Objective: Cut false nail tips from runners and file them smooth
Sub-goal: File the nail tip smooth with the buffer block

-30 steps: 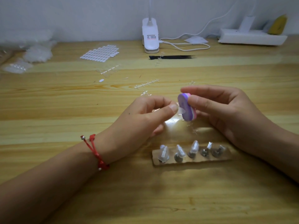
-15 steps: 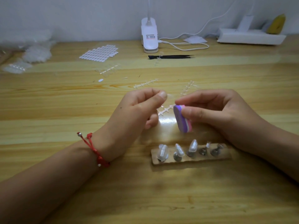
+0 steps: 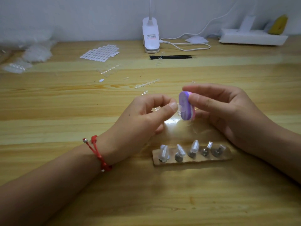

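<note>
Two hands meet above the wooden table [image 3: 65, 111], just behind a strip holder [image 3: 226, 158]. The left hand [image 3: 143, 118] pinches a small, clear nail tip [image 3: 179, 110] between thumb and forefinger, touching the purple face of an oval file block [image 3: 184, 106] with a pink back, gripped between the thumb and curled fingers of the right hand [image 3: 228, 111].

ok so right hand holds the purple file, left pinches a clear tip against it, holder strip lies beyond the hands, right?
No: head view shows the holder strip nearer the camera than the hands, not beyond them. Rest holds: right hand holds the purple file, left hand pinches a clear tip against it.
</note>
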The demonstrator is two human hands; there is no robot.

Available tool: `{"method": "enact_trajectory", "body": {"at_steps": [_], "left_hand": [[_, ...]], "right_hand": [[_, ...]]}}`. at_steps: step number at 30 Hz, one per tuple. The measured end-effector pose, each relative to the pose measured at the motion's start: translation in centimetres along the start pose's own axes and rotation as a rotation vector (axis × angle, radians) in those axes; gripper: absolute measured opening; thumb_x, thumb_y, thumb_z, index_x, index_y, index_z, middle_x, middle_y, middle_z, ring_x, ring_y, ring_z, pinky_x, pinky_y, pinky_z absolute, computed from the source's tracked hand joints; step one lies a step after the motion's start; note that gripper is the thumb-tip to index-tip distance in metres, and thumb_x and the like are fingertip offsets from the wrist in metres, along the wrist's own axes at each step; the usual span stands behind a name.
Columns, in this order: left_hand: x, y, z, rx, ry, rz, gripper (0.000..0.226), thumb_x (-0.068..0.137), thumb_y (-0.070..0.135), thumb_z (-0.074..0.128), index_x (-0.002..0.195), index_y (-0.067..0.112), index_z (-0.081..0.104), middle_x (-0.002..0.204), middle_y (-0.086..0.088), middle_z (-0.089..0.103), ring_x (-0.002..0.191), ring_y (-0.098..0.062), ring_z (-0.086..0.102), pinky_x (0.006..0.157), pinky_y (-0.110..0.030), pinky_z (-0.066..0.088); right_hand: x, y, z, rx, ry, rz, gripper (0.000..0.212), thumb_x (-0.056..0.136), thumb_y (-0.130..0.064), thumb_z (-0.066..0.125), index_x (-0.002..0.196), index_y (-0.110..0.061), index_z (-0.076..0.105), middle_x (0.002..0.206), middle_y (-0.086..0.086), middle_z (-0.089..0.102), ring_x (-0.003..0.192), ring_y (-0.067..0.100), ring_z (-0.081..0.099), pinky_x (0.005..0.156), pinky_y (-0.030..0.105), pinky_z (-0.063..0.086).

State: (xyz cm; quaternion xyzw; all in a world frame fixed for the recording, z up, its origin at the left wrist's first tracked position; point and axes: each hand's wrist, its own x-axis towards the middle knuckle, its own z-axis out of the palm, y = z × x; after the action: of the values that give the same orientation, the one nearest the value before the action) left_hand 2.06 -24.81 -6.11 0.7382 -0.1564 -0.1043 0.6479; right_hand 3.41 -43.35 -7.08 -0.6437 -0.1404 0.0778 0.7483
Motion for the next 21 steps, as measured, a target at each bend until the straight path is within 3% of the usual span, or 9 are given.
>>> {"method": "enact_trajectory", "body": {"at_steps": [4,7,14,18,21], "left_hand": [[0.15,-0.21,-0.33,0.000,0.110,-0.016,0.014,0.093,0.024,0.058,0.081,0.016,0.060,0.047,0.006,0.034,0.038,-0.005,0.027,0.039,-0.016,0.022],[0.30,-0.28,-0.44,-0.045,0.186,0.000,0.014,0.092,0.021,0.054,0.081,0.015,0.059,0.044,0.008,0.035,0.036,-0.003,0.028,0.040,-0.016,0.021],[0.14,-0.27,0.01,0.026,0.102,0.024,0.013,0.091,0.017,0.056,0.082,0.011,0.061,0.052,0.012,0.040,0.038,-0.004,0.030,0.041,-0.011,0.027],[0.18,-0.25,-0.21,0.021,0.128,0.009,0.014,0.093,0.019,0.054,0.085,0.009,0.060,0.044,0.012,0.037,0.036,-0.002,0.028,0.039,-0.014,0.023],[0.09,-0.12,0.04,0.058,0.066,0.002,0.014,0.092,0.019,0.054,0.081,0.012,0.059,0.048,0.013,0.036,0.039,-0.003,0.028,0.040,-0.014,0.023]], "right_hand": [[-0.38,-0.19,-0.03,-0.100,-0.086,0.007,0.025,0.068,-0.029,0.082,0.093,-0.026,0.079,0.085,0.002,0.076,0.075,0.011,0.071,0.067,0.019,0.054],[-0.31,-0.12,-0.01,-0.055,-0.062,-0.010,0.023,0.067,-0.026,0.083,0.089,-0.024,0.079,0.080,0.001,0.076,0.070,0.011,0.071,0.065,0.019,0.055],[0.22,-0.12,-0.13,0.135,0.090,-0.004,0.016,0.065,-0.016,0.072,0.080,-0.014,0.079,0.075,0.002,0.073,0.067,0.013,0.070,0.060,0.022,0.056],[-0.20,-0.18,0.21,-0.005,-0.007,0.022,0.021,0.063,-0.022,0.079,0.083,-0.020,0.079,0.077,0.004,0.075,0.069,0.014,0.071,0.064,0.022,0.056],[0.07,-0.10,0.00,0.067,0.067,0.010,0.023,0.059,-0.024,0.077,0.082,-0.017,0.080,0.076,0.003,0.074,0.068,0.013,0.070,0.062,0.023,0.056]]}}
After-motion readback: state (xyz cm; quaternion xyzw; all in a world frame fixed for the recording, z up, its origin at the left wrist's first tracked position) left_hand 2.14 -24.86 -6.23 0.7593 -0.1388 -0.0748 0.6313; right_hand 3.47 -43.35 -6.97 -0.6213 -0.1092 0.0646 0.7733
